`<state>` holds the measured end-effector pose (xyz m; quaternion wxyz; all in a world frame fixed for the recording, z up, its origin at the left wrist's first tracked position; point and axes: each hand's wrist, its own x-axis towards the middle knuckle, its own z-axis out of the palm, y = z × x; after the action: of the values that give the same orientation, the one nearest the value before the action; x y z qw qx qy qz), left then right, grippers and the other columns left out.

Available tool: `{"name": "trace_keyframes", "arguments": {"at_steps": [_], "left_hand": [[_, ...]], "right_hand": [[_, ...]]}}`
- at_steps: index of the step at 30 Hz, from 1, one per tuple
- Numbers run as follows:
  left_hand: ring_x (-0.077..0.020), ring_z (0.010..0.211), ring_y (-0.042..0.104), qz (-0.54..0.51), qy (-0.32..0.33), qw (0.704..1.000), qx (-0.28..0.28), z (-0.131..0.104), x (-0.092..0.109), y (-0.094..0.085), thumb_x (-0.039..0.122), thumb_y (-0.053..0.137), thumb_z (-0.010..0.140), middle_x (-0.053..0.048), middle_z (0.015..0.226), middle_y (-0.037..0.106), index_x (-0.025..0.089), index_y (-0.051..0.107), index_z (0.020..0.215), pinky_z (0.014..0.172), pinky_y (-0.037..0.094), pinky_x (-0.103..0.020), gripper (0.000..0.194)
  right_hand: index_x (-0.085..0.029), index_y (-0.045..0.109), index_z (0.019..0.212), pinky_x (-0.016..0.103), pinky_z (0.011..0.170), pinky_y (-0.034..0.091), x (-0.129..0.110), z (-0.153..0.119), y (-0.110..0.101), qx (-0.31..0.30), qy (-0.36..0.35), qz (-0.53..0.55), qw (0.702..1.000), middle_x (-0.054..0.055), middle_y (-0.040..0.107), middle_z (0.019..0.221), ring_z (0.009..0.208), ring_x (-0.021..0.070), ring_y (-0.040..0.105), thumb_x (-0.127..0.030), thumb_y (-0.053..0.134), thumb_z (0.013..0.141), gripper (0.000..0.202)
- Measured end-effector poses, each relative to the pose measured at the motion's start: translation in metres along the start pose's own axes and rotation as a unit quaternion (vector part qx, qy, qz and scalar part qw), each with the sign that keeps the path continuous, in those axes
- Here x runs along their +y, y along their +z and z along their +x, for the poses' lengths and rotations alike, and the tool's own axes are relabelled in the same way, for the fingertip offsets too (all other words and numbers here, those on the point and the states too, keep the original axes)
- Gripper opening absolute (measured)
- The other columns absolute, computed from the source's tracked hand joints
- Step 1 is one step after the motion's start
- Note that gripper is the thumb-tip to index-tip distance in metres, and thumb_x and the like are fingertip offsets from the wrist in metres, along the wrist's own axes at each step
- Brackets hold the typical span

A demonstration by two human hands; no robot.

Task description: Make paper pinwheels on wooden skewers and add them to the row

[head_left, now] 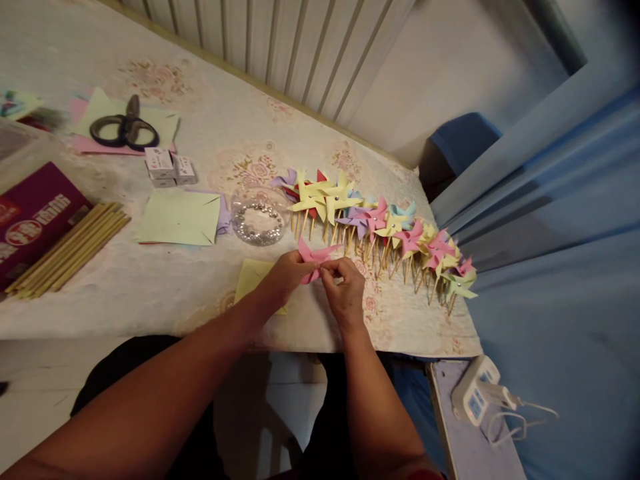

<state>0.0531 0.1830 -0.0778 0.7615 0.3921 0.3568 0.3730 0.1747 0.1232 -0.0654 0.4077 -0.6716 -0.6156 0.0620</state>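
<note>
A pink paper pinwheel (314,253) is held up between my two hands over the table's front part. My left hand (287,277) grips its left side, thumb on the paper. At its middle, my right hand (345,283) pinches with thumb and fingertips; whatever small piece is there is hidden. Beneath my left wrist lies a yellow paper square (250,277). Just beyond my hands is a clear round dish (259,223) of small shiny metal pieces. Finished pinwheels on sticks (380,223) lie in a long row to the right.
Left of the dish are cut paper squares (180,219), small white boxes (170,168) and black-handled scissors (125,130) on more paper. Wooden sticks (70,253) rest against a purple box (37,220) at far left. A power strip (475,393) sits beyond the right front edge.
</note>
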Motion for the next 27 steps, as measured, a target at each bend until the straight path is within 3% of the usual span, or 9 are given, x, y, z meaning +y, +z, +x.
{"name": "trace_keyframes", "arguments": {"at_steps": [19,27], "left_hand": [[-0.0114,0.063,0.052,0.075,0.024,0.997,0.005,0.004,-0.008,-0.003,0.032,0.067,0.065,0.002,0.068,0.061,0.013,0.063,0.074,0.063,0.04,-0.025,0.022],[-0.0121,0.063,0.048,0.175,0.059,0.982,0.024,0.008,-0.014,-0.007,0.033,0.063,0.069,0.003,0.066,0.056,0.015,0.06,0.075,0.059,0.037,-0.025,0.019]], "right_hand": [[-0.02,0.065,0.072,0.029,0.066,0.043,0.009,0.0,0.005,0.01,-0.022,0.033,0.999,0.0,0.062,0.071,0.069,0.0153,0.056,-0.018,0.062,0.083,0.011],[-0.021,0.064,0.071,0.029,0.067,0.043,0.012,-0.001,0.004,-0.008,-0.016,0.026,0.999,0.0,0.062,0.071,0.071,0.016,0.056,-0.019,0.06,0.084,0.014]]}}
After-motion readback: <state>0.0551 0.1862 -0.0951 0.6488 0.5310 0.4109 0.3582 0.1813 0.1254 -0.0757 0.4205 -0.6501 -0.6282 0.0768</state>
